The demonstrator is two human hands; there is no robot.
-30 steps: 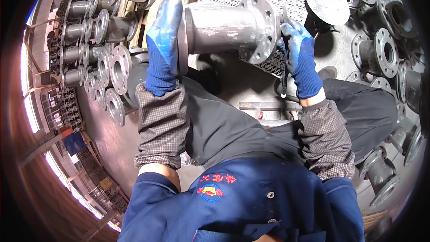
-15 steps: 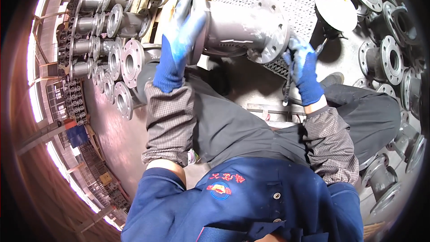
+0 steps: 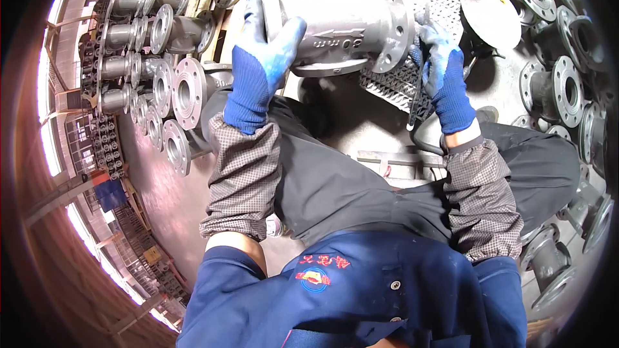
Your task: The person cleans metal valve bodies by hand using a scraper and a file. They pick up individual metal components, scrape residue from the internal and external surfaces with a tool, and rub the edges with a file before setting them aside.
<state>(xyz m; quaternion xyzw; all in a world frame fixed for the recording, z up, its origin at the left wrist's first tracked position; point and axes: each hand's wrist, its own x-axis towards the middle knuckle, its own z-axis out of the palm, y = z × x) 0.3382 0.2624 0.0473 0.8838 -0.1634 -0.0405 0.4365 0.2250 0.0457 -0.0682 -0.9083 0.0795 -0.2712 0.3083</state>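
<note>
A grey cast flanged valve body [image 3: 335, 29] lies crosswise over a perforated metal grate in front of me, its raised arrow marking facing up. My gloved left hand [image 3: 267, 42] grips its left flange, thumb spread along the near side. Close by the right flange [image 3: 392, 26] is my gloved right hand [image 3: 442, 58], fingers curled round a slim dark rod-like tool [image 3: 414, 106] that points down toward me and has a pale tip. Whether the right fingers also touch the flange is hard to tell.
Rows of grey flanged fittings [image 3: 184, 29] stand at the left. More fittings [image 3: 558, 90] crowd the right side. A round white disc [image 3: 491, 16] stands on a dark base beyond my right hand. The perforated metal grate [image 3: 400, 90] extends under and behind the valve body.
The valve body has turned about its long axis, bringing the arrow and raised lettering into view. My right hand and its tool have moved slightly away and to the right.
</note>
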